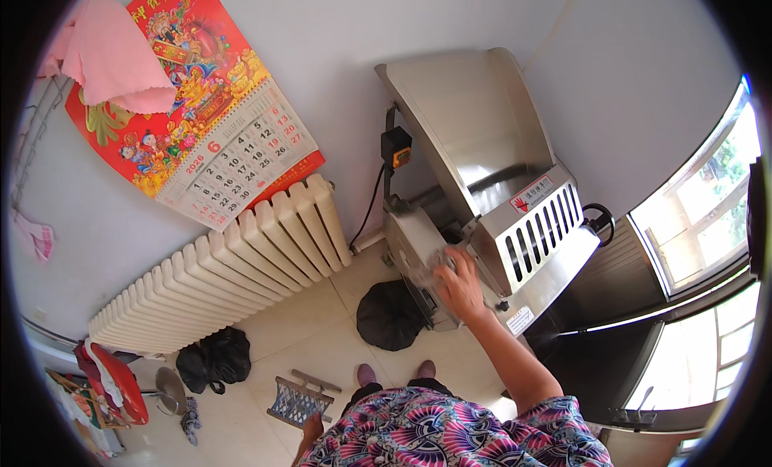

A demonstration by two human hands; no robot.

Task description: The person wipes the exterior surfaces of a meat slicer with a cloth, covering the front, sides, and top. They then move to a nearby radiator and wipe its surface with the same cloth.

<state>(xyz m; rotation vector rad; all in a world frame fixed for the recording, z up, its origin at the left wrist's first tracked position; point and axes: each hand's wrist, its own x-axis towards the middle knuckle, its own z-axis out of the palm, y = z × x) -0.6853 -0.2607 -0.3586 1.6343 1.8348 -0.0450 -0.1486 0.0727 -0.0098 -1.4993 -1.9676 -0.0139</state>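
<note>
My right hand (463,285) holds a crumpled greyish cloth (429,268) against the side housing of a stainless-steel machine (431,229), which looks like a dough press. The cloth is blurred. Just right of the hand is the machine's slotted metal guard (540,232), which bears a warning label. A broad steel feed tray (464,117) slopes up behind it. At the lower edge, my left hand (312,428) hangs by my side, only partly visible. It overlaps a small folding stool (300,400) in the picture; I cannot tell whether it touches it.
A switch box (396,147) and a black handwheel (598,224) are mounted on the machine. A black-covered round object (392,315) stands on the floor beside it. A white radiator (223,280) runs along the wall below a calendar (223,105). Black bags (214,359) lie near it.
</note>
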